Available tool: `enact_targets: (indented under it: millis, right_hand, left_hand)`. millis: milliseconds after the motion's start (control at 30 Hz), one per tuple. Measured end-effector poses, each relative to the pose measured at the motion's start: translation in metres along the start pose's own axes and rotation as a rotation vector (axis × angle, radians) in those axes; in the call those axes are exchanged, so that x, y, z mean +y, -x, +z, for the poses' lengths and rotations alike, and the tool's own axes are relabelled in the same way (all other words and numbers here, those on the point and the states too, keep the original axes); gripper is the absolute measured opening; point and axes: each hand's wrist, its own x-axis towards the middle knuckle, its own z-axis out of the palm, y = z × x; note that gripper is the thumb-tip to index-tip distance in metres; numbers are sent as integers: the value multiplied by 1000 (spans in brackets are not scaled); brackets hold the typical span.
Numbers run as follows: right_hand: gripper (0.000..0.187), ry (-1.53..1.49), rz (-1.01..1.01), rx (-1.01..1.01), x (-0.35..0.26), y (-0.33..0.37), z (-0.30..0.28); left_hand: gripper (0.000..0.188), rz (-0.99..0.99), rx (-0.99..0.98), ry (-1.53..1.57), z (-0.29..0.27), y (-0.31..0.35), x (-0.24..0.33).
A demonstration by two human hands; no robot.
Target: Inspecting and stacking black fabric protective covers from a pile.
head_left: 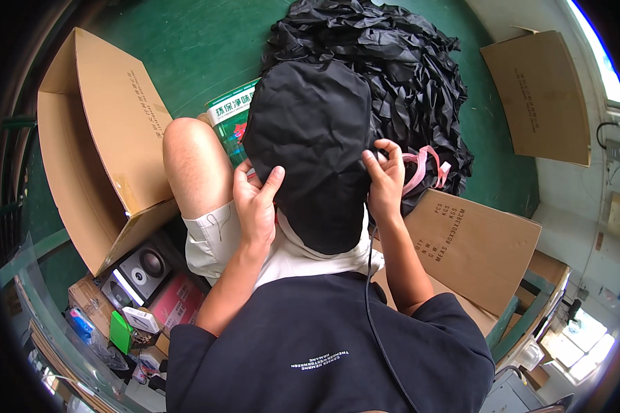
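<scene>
A black cloth piece, rounded at the far end and narrower toward my lap, is spread out between my hands. At its left edge my left hand is closed on it, thumb on top and the other fingers partly hidden by the cloth. On the opposite edge my right hand pinches the cloth between thumb and curled fingers. The cloth has soft wrinkles and hangs over my lap. Just beyond it lies a large heap of crumpled black cloth. Pink ribbon lies in a loop beside my right hand.
A green and white printed container stands behind my knee. A tall open carton is on the left, with a speaker below it. Carton flaps rise at right; another carton stands on the green floor.
</scene>
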Motion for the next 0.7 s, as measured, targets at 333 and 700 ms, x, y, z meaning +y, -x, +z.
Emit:
enact_targets:
  millis: [333,700]
  right_hand:
    - [17,153,122,-178,6,30,-16]
    - [12,120,22,-38,18,13,-21]
  left_hand:
    - [40,172,253,-109,-19,8,-31]
    - [63,1048,-53,-1210,51,-35,41]
